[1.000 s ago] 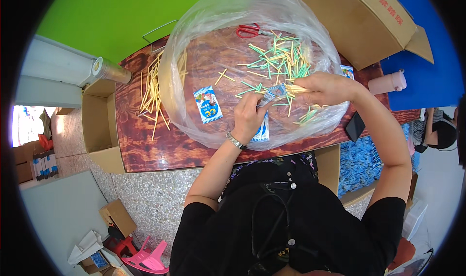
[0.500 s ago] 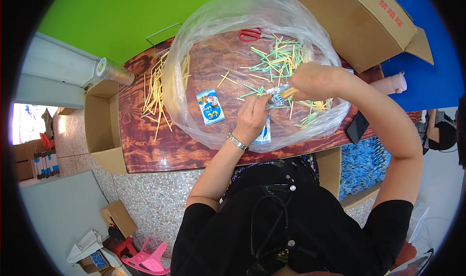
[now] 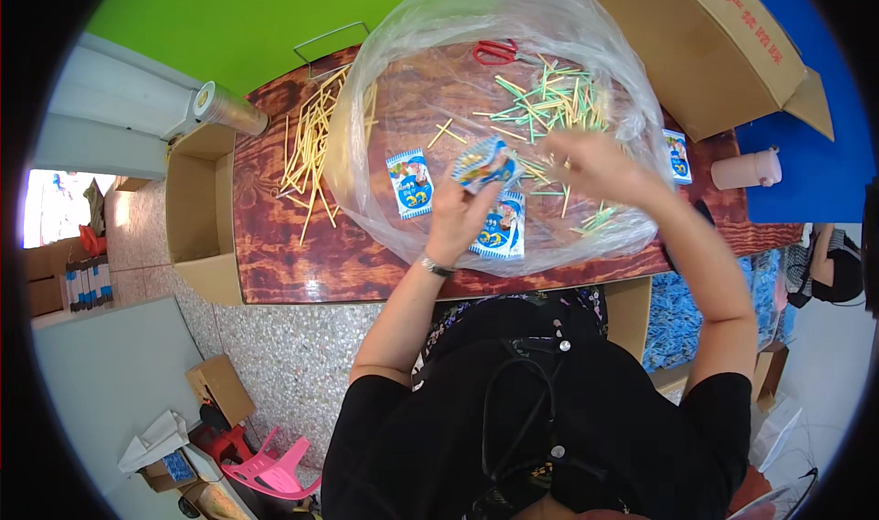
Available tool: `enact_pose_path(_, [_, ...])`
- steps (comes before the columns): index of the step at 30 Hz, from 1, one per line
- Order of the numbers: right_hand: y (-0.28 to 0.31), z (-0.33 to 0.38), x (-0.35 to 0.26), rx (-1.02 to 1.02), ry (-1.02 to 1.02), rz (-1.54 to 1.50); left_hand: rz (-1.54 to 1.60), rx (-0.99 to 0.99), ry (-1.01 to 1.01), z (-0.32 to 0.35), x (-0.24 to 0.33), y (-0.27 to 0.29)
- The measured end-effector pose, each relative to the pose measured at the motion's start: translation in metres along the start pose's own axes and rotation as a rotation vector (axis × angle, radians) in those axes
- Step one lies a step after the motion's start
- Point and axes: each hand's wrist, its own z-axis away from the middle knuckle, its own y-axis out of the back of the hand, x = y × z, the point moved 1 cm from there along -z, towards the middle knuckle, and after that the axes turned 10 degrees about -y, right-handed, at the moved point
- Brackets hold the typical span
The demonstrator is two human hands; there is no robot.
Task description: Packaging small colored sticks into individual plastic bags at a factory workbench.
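Note:
My left hand (image 3: 461, 211) holds a small blue printed packet (image 3: 485, 160) up over the wooden table (image 3: 275, 245). My right hand (image 3: 591, 163) hovers just right of it, blurred, fingers spread, above a scatter of green and yellow sticks (image 3: 549, 99). Both hands are over a large clear plastic bag (image 3: 385, 71) spread on the table. Two more blue packets lie on the bag: one (image 3: 408, 183) left of my left hand, another (image 3: 502, 230) under it.
A pile of yellow sticks (image 3: 307, 145) lies at the table's left, red scissors (image 3: 494, 51) at the back. A big cardboard box (image 3: 705, 44), a pink cup (image 3: 746, 167), another packet (image 3: 677, 154), an open carton (image 3: 197, 209) and a tape roll (image 3: 224, 108) surround the table.
My left hand has lifted the blue packet clear of the sticks and turned it face up. My right hand has let go and drawn off to the right, fingers opening.

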Motion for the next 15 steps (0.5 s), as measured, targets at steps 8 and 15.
enact_pose_path(8, [-0.104, -0.014, -0.007, -0.05, -0.292, 0.159, -0.179, -0.007, 0.295, 0.029, -0.028, 0.101])
enact_pose_path(15, [-0.113, -0.014, 0.011, -0.022, -0.165, 0.364, -1.152, 0.0, -0.147, 0.024, -0.013, 0.097])
